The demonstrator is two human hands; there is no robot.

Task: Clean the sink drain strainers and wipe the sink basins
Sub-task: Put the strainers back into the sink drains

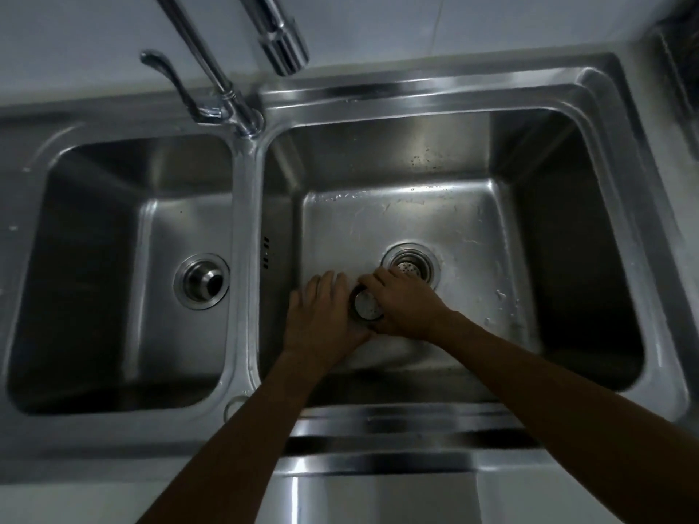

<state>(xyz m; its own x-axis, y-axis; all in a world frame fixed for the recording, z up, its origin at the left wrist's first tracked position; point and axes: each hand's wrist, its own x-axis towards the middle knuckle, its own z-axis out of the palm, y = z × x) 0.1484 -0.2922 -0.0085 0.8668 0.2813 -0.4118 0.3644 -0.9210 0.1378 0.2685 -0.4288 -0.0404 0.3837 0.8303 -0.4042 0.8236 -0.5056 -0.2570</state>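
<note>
Both my hands are down in the right basin point(529, 228) of a stainless double sink. Between them is a round metal drain strainer point(366, 304), lifted out and held just left of the right drain point(410, 264). My right hand point(404, 304) wraps around the strainer from the right, and my left hand point(321, 312) presses against its left side. The open right drain shows a perforated bottom. In the left basin point(94, 240) the other strainer point(202, 281) sits in its drain.
A chrome faucet point(281, 35) with its spout hangs over the back of the right basin. Its lever handle point(166, 75) stands behind the divider point(246, 259). Water drops and streaks lie on the right basin floor. A dark object sits at the far right edge point(681, 70).
</note>
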